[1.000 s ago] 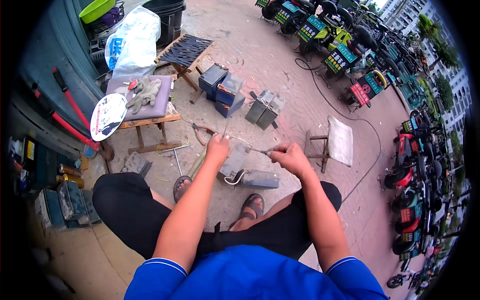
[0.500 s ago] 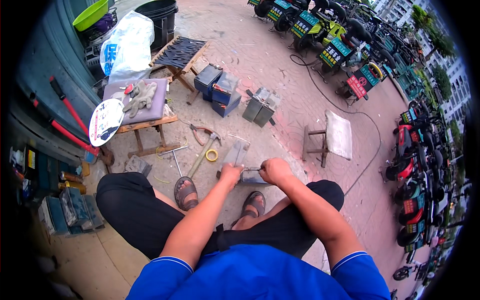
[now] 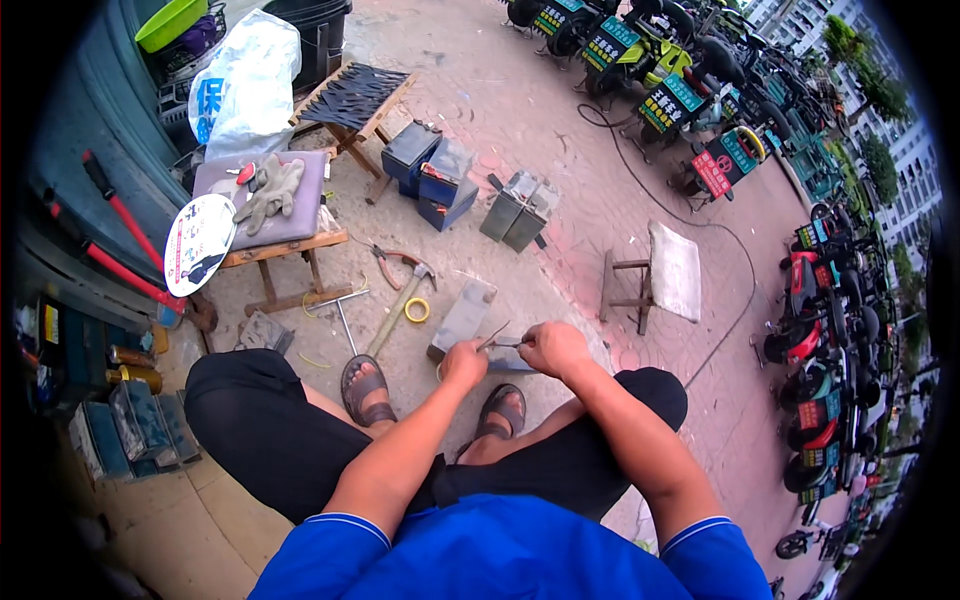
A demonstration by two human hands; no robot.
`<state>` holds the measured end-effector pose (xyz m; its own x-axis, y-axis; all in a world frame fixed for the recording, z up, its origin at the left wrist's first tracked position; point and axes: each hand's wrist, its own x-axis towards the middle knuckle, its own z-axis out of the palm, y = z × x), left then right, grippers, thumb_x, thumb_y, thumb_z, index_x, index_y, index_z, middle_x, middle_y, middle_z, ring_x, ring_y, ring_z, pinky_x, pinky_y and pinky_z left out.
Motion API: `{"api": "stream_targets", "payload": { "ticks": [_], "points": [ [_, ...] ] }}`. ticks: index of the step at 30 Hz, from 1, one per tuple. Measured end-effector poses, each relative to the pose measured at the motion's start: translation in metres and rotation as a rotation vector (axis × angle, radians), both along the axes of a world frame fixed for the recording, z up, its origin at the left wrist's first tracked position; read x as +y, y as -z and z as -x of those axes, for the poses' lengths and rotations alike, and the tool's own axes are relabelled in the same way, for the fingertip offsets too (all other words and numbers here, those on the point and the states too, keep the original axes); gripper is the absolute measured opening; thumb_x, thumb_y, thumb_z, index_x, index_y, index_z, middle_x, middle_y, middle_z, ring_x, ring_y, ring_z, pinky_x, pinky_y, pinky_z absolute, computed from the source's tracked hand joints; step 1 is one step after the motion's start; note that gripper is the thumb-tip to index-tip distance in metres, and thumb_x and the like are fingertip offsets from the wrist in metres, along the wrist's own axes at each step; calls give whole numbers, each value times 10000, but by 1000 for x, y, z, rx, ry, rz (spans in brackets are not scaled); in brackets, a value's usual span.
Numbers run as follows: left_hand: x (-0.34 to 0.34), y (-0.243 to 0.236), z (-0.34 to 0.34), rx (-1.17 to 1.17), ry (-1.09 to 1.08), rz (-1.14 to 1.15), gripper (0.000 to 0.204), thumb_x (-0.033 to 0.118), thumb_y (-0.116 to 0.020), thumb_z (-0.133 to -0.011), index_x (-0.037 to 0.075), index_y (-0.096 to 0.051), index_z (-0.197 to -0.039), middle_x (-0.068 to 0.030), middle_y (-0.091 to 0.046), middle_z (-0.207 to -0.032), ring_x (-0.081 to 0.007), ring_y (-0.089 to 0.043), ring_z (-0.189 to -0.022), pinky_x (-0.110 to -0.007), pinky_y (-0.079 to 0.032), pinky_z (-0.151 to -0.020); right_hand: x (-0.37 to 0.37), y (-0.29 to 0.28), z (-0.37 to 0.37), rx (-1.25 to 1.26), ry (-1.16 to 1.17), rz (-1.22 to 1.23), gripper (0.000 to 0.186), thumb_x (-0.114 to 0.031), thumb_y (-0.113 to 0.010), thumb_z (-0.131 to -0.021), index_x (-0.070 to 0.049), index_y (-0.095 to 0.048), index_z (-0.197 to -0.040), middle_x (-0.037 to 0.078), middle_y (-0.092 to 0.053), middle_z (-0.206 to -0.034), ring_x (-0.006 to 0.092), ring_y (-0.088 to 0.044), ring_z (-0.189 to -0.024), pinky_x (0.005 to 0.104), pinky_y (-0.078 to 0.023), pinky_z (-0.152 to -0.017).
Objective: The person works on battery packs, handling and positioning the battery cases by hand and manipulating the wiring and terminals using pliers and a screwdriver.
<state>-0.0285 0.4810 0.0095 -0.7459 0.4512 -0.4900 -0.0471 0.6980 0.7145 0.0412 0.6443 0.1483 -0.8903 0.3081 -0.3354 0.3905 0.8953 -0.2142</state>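
Dark and thin, looks like a wire or slim tool (image 3: pixel 509 344), pinched between fingertips of left hand (image 3: pixel 465 363) and right hand (image 3: pixel 557 350), now closer together than a second ago, grey battery (image 3: pixel 465 312) just beyond them, suggesting finer work.

The grey block (image 3: pixel 467 312) is looking like matt, scuffed plastic, while the T-handled tool (image 3: pixel 347 327) is gleaming as smooth metal. The yellow tape roll (image 3: pixel 407 310) is looking glossy. The gloves (image 3: pixel 270 195) are showing matt, rough cloth, the bag (image 3: pixel 255 80) is shining as crinkled plastic, the stool frame (image 3: pixel 285 248) is showing matt wood, and the paving (image 3: pixel 560 120) is looking rough
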Motion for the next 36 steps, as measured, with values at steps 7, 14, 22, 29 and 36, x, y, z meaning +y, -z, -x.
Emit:
{"api": "stream_targets", "payload": {
  "ticks": [7, 14, 22, 29, 36],
  "points": [
    [3, -2, 5, -37, -1, -74, 373, 234, -557, -887, 317, -732, -1206, -208, -705, -1068, -397, -678, -1014, -456, -538, -868, 0, 9, 6, 6, -13, -4, 250, -264, -607, -793, -106, -780, -880, 193, -722, -844, 394, -701, -817, 495, -567, -754],
    [3, -5, 5, -61, -8, -88, 350, 252, -615, -911, 278, -718, -1244, -212, -715, -1051, -382, -689, -987, -442, -529, -857, -1, 17, 6, 41, -80, -54, 225, -245, -614, -806, -80, -764, -833, 196, -719, -827, 399, -703, -801, 498, -569, -743],
    [6, -1, -4, 78, -67, -10, 387, 267, -638, -886, 181, -700, -1258, -206, -722, -1043, -379, -691, -1017, -477, -546, -853, -12, 24, 21, 63, -517, -170, 172, -218, -623, -829, -78, -721, -818, 187, -701, -798, 382, -688, -778, 500, -555, -710],
    [18, 5, -23, 68, -252, 80, 332, 335, -638, -916, 148, -737, -1172, -205, -722, -1033, -405, -693, -974, -497, -545, -828, 5, 54, 48, -242, 112, 107, 228, -243, -699, -799, -25, -746, -754, 201, -716, -768, 347, -709, -765, 476, -553, -717],
    [18, 28, -25, -118, -411, 28, 413, 427, -552, -951, 88, -761, -1062, -226, -713, -1044, -444, -675, -975, -508, -524, -859, 5, 44, 88, -585, -539, -8, 191, -218, -703, -813, -37, -749, -770, 187, -721, -796, 366, -705, -741, 440, -557, -689]
  ]
}}
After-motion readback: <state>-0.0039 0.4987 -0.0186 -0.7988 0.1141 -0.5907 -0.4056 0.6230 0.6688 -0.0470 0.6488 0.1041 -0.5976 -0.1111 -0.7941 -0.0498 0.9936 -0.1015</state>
